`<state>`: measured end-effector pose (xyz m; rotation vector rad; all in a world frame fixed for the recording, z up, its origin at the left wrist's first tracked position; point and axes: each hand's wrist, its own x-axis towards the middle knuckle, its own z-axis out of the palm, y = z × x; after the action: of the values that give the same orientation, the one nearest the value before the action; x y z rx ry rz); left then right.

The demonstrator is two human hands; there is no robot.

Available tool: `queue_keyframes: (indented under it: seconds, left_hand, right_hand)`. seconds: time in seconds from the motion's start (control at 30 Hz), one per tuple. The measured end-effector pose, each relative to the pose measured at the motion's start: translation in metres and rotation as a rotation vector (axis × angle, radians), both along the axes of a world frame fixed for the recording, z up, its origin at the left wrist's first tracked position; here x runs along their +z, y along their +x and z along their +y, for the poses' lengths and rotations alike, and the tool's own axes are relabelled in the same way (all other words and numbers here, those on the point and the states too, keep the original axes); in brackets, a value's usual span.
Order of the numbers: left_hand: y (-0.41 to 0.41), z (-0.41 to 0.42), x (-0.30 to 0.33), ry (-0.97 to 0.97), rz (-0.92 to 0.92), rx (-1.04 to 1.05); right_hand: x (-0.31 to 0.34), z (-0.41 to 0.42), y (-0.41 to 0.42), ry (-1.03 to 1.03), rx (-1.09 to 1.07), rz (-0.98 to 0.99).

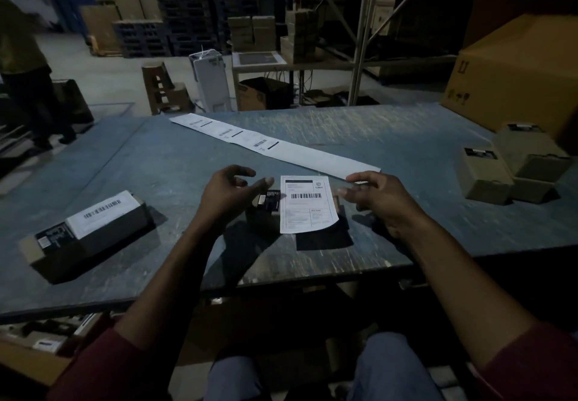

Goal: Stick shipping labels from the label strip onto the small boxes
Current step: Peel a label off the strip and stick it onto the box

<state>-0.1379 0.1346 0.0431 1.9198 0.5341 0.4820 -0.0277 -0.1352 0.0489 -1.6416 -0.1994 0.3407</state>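
The left hand [230,192] hovers just left of a small box [266,210] near the front edge of the worktop [391,138], its fingers loosely curved and spread, the thumb tip reaching toward the box's dark printed end; whether it touches the box is not clear. The right hand [372,196] is on the box's other side, fingers extended and relaxed, holding nothing. Between the two hands a white shipping label [308,203] with a barcode lies across the top of the box, its lower right corner curling free beyond the box.

Just behind the hands, the label strip [272,146] runs diagonally across the worktop from the far left toward the right hand; its far part carries printed labels, its near part is blank backing.

To the left, well apart, lies a labelled box [90,232] with a white barcode label already on top. At the right edge of the worktop stands a cluster of unlabelled small boxes [513,166], stacked against each other, with a large carton [519,69] behind them.

Below the front left edge of the worktop, an open bin [37,341] holds more small boxes.
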Motion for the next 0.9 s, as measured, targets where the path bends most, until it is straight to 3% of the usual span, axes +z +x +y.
queue_keyframes:
  seconds: [0.1, 0.23, 0.4, 0.57, 0.67, 0.73, 0.8, 0.9]
  left_hand:
    - [-0.012, 0.011, 0.000, -0.177, 0.094, -0.226]
    - [-0.019, 0.011, 0.003, 0.019, 0.200, -0.432]
    - [-0.016, 0.014, 0.009, 0.062, 0.054, -0.351]
    - [-0.017, 0.012, 0.029, 0.025, -0.111, -0.329]
    - [-0.016, 0.014, 0.041, -0.167, -0.172, -0.434]
    - [-0.012, 0.011, 0.044, -0.316, -0.228, -0.372]
    - [-0.007, 0.003, 0.051, -0.340, -0.238, -0.245]
    - [-0.003, -0.012, 0.060, -0.303, -0.149, -0.213]
  right_hand:
    - [-0.006, -0.011, 0.005, -0.025, 0.176, 0.017]
    - [-0.011, 0.000, 0.005, -0.284, 0.390, -0.118]
    - [-0.005, 0.005, 0.009, -0.379, 0.420, -0.414]
    - [0.013, -0.001, 0.009, -0.171, 0.356, -0.466]
    - [0.025, -0.001, 0.005, -0.074, 0.321, -0.516]
    - [0.031, -0.002, 0.001, -0.056, 0.320, -0.568]
    - [0.035, -0.001, -0.002, -0.055, 0.345, -0.618]
    - [0.037, 0.005, -0.002, -0.075, 0.389, -0.719]
